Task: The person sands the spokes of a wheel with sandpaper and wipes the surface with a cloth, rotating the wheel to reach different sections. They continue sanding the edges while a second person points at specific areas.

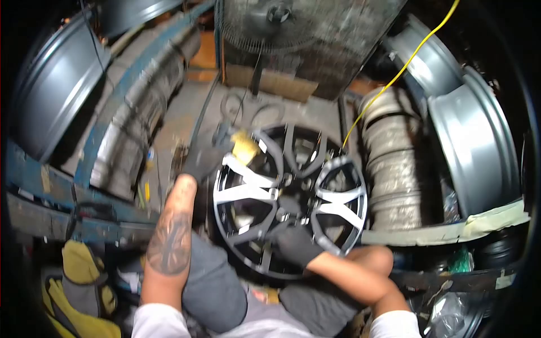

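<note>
A black and silver multi-spoke wheel rim [344, 197] lies face up in front of my body. My left hand [207, 161], in a dark glove, is at the rim's upper left edge. It is closed around a dark tool [222, 136] with a blurred yellow piece [245, 148] at its end, over the rim. My right hand [293, 242], also in a dark glove, rests on the lower spokes just below the hub. Its fingers are blurred against the dark wheel, so their pose is unclear.
Wrapped stacks stand left [127, 129] and right [393, 169]. Bare silver rims [476, 143] lie beyond them. A fan [276, 17] is at the top. A yellow cord [407, 61] runs down to the wheel's upper right. Yellow-grey shoes or gloves [84, 276] lie lower left.
</note>
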The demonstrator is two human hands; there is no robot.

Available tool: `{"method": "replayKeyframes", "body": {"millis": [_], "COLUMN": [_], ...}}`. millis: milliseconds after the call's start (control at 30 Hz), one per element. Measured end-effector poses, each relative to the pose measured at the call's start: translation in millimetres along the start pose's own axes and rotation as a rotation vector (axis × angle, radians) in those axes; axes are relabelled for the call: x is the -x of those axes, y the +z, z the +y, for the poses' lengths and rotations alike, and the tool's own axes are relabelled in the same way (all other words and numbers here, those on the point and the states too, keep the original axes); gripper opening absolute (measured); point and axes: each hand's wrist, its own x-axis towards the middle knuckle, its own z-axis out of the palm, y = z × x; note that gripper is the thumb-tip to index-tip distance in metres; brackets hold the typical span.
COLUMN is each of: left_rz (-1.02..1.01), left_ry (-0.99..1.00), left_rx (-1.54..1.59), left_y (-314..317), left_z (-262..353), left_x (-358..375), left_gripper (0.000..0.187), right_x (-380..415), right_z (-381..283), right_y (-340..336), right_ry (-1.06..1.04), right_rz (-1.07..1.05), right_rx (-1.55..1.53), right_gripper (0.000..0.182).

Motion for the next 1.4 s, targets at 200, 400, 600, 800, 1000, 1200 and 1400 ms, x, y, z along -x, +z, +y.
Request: {"method": "replayKeyframes", "body": {"millis": [200, 400, 600, 800, 1000, 1200, 1400], "left_rz": [0.002, 0.001, -0.033, 0.082, 0.077, 0.041, 0.006], "left_ry": [0.011, 0.004, -0.03, 0.114, 0.033, 0.053, -0.011], "left_rx": [0.086, 0.152, 0.106, -0.044, -0.074, -0.164, -0.196], "left_y": [0, 1, -13, -15, -15, -18, -21], "left_z": [-11, -27, -13, -18, -19, 0, 11], "left_x": [-11, -13, -5, -2, -5, 1, 6], "left_gripper": [0.028, 0.03, 0.015, 0.024, 0.035, 0.031, 0.034], "right_x": [-4, -5, 0, -2, -7, 4, 0], "right_z": [1, -9, -27, -12, -19, -24, -46], "right_y": [1, 7, -7, 22, 19, -2, -19], "right_ry": [-0.016, 0.038, 0.025, 0.011, 0.029, 0.008, 0.176], "right_rz": [0.173, 0.097, 0.227, 0.287, 0.286, 0.218, 0.3], "right_rx": [-0.049, 0.07, 0.004, -0.034, -0.047, 0.041, -0.159], "right_gripper": [0.042, 0.049, 0.047, 0.048, 0.044, 0.042, 0.048]}}
